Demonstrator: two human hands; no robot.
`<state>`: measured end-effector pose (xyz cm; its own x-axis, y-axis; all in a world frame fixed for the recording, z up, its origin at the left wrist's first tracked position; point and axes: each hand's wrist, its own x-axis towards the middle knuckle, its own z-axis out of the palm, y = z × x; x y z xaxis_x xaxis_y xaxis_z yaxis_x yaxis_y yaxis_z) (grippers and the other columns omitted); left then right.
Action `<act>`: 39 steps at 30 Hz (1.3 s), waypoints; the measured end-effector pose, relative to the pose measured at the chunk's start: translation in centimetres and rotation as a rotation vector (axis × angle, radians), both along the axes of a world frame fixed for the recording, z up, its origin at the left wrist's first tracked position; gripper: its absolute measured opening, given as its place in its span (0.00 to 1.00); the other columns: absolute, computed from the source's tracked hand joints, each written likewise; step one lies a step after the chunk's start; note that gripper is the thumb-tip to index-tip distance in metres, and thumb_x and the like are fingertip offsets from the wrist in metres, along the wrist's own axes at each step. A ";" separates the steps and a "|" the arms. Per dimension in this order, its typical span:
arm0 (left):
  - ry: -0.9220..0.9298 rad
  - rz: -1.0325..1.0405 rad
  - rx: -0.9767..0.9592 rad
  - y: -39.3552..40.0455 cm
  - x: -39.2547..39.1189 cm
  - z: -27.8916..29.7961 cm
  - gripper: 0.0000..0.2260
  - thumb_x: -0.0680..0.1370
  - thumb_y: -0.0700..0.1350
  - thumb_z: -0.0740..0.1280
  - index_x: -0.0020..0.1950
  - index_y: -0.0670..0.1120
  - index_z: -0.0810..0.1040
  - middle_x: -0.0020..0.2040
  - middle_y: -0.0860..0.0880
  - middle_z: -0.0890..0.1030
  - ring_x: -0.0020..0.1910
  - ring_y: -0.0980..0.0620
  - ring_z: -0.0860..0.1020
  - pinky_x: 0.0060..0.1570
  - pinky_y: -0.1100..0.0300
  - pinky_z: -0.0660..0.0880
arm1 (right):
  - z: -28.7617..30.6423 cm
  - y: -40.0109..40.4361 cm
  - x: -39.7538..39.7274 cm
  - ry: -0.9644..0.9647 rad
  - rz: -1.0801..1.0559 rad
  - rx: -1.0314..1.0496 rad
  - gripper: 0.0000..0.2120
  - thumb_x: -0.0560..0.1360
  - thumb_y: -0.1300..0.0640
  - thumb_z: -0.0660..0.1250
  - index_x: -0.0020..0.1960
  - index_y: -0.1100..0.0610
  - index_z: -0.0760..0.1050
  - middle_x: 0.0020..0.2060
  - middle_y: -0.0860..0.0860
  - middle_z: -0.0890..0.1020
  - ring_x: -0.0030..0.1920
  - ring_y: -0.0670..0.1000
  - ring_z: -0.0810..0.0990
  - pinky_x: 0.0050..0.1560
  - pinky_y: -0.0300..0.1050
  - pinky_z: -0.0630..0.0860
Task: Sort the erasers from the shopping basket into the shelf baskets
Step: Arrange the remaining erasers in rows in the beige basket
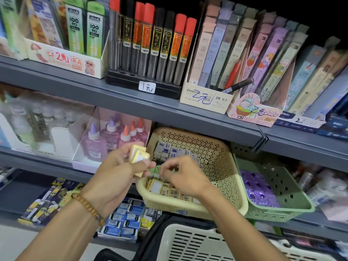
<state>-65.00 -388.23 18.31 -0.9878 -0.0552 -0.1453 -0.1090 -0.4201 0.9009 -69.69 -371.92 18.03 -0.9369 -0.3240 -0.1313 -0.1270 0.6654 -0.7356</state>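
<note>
The left hand (120,166) gripped a small stack of yellow erasers (139,157) just at nine o'clock of the cream basket (216,162). The right hand (185,177), at the basket's front rim, pinched a green eraser (156,168) with curled fingers, over rows of erasers lying inside. A green basket (282,187) sat at three o'clock; the shopping basket (188,242) lay at six.
</note>
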 end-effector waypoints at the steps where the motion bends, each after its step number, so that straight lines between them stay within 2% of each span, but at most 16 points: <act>1: -0.001 -0.014 -0.066 0.2 0.0 0.0 0.18 0.73 0.29 0.67 0.60 0.43 0.75 0.48 0.40 0.83 0.43 0.49 0.83 0.41 0.61 0.80 | 0.5 0.1 0.2 0.025 -0.037 -0.127 0.08 0.78 0.58 0.67 0.42 0.50 0.83 0.36 0.46 0.83 0.31 0.45 0.77 0.31 0.37 0.74; 4: 0.024 -0.005 -0.376 0.7 0.1 -0.2 0.17 0.72 0.35 0.73 0.58 0.47 0.76 0.44 0.46 0.86 0.43 0.49 0.84 0.46 0.54 0.81 | 2.1 0.0 0.7 0.003 -0.066 -0.418 0.06 0.78 0.56 0.68 0.43 0.53 0.82 0.37 0.49 0.83 0.31 0.45 0.78 0.29 0.37 0.74; 7: 0.044 0.000 -0.526 1.1 0.4 -0.4 0.20 0.68 0.37 0.78 0.55 0.48 0.76 0.41 0.49 0.86 0.38 0.50 0.84 0.40 0.56 0.79 | 3.0 -0.3 1.0 -0.050 -0.012 -0.416 0.02 0.76 0.59 0.71 0.44 0.56 0.82 0.36 0.53 0.83 0.32 0.46 0.79 0.29 0.37 0.76; 9: 0.048 0.017 -0.565 1.1 0.4 -0.5 0.17 0.67 0.39 0.79 0.51 0.48 0.79 0.40 0.49 0.86 0.38 0.49 0.84 0.42 0.54 0.79 | 3.5 -0.1 1.1 -0.104 0.036 -0.422 0.02 0.74 0.62 0.73 0.47 0.59 0.81 0.36 0.54 0.83 0.33 0.46 0.80 0.30 0.36 0.77; 12: 0.065 -0.048 -0.517 0.9 0.5 -0.4 0.13 0.67 0.37 0.78 0.49 0.46 0.81 0.41 0.46 0.86 0.39 0.48 0.85 0.41 0.55 0.80 | 3.7 0.2 1.1 -0.146 0.093 -0.398 0.07 0.73 0.65 0.73 0.50 0.58 0.79 0.36 0.51 0.82 0.34 0.47 0.80 0.34 0.38 0.78; 15: 0.045 -0.170 -0.380 0.8 0.6 -0.2 0.08 0.73 0.36 0.73 0.48 0.47 0.83 0.43 0.46 0.86 0.42 0.49 0.85 0.40 0.60 0.82 | 3.6 0.6 0.8 -0.151 0.088 -0.435 0.05 0.74 0.67 0.71 0.48 0.59 0.79 0.36 0.53 0.81 0.34 0.49 0.79 0.35 0.39 0.79; 18: 0.023 -0.130 -0.459 0.2 0.4 -0.6 0.08 0.80 0.39 0.65 0.49 0.50 0.81 0.41 0.53 0.86 0.44 0.55 0.84 0.39 0.64 0.79 | 2.9 1.5 0.5 -0.180 0.027 -0.489 0.05 0.75 0.68 0.70 0.46 0.59 0.81 0.34 0.53 0.82 0.31 0.47 0.80 0.34 0.37 0.80; 20: 0.042 -0.042 -0.511 -0.1 0.4 -0.9 0.07 0.80 0.40 0.64 0.50 0.50 0.81 0.42 0.52 0.85 0.45 0.54 0.84 0.38 0.63 0.78 | 2.2 2.4 -0.1 -0.195 -0.083 -0.494 0.05 0.75 0.67 0.70 0.47 0.60 0.82 0.34 0.54 0.82 0.30 0.47 0.79 0.33 0.37 0.79; 23: 0.089 0.002 -0.577 -0.2 0.4 -1.2 0.06 0.78 0.43 0.68 0.48 0.52 0.83 0.44 0.49 0.85 0.45 0.50 0.83 0.44 0.56 0.79 | 0.8 3.7 -0.7 -0.257 -0.192 -0.330 0.04 0.76 0.67 0.69 0.47 0.62 0.82 0.34 0.56 0.83 0.29 0.47 0.79 0.33 0.38 0.78; 25: 0.107 0.005 -0.596 -0.2 0.3 -1.3 0.05 0.76 0.44 0.70 0.46 0.52 0.85 0.41 0.51 0.85 0.42 0.49 0.83 0.46 0.53 0.78 | -0.3 3.5 -0.5 -0.334 -0.149 -0.171 0.05 0.76 0.67 0.69 0.44 0.61 0.83 0.32 0.54 0.84 0.29 0.46 0.81 0.33 0.37 0.79; 27: 0.105 0.047 -0.601 0.0 0.2 -1.3 0.03 0.73 0.43 0.74 0.43 0.51 0.85 0.36 0.53 0.83 0.35 0.53 0.82 0.41 0.56 0.77 | -1.0 2.7 -0.1 -0.333 -0.078 -0.030 0.07 0.76 0.65 0.69 0.42 0.57 0.82 0.29 0.50 0.83 0.28 0.43 0.80 0.33 0.36 0.78; 29: 0.073 0.080 -0.580 0.3 0.1 -1.3 0.03 0.71 0.42 0.76 0.42 0.49 0.84 0.35 0.52 0.83 0.32 0.54 0.81 0.36 0.58 0.78 | -0.9 2.1 0.0 -0.238 -0.051 0.033 0.09 0.78 0.64 0.67 0.41 0.55 0.82 0.29 0.49 0.83 0.27 0.43 0.80 0.32 0.37 0.77; 30: 0.057 0.083 -0.559 0.6 0.1 -1.4 0.04 0.71 0.41 0.76 0.43 0.48 0.83 0.36 0.50 0.83 0.33 0.53 0.82 0.35 0.59 0.79 | -0.5 2.0 0.1 -0.182 -0.059 0.012 0.09 0.79 0.62 0.66 0.42 0.54 0.82 0.32 0.49 0.84 0.27 0.44 0.80 0.32 0.38 0.77; 32: 0.042 0.081 -0.539 1.0 0.1 -1.5 0.05 0.70 0.40 0.76 0.42 0.48 0.83 0.36 0.49 0.83 0.35 0.51 0.84 0.36 0.58 0.80 | 0.6 2.1 0.4 -0.105 -0.091 -0.157 0.08 0.81 0.59 0.64 0.47 0.55 0.81 0.38 0.52 0.84 0.30 0.45 0.80 0.30 0.37 0.76; 35: 0.058 0.051 -0.526 1.7 0.4 -1.3 0.07 0.71 0.39 0.75 0.39 0.50 0.83 0.33 0.51 0.83 0.37 0.48 0.84 0.37 0.56 0.81 | 1.9 2.0 1.1 -0.132 -0.058 -0.429 0.08 0.80 0.57 0.66 0.53 0.60 0.80 0.39 0.54 0.83 0.33 0.47 0.81 0.32 0.40 0.78; 39: 0.075 -0.018 -0.530 2.5 0.8 -1.2 0.05 0.74 0.39 0.73 0.42 0.50 0.84 0.39 0.48 0.85 0.40 0.48 0.84 0.42 0.54 0.82 | 1.9 2.0 1.3 -0.124 0.001 -0.399 0.05 0.77 0.63 0.69 0.51 0.62 0.81 0.35 0.55 0.82 0.30 0.46 0.78 0.32 0.37 0.77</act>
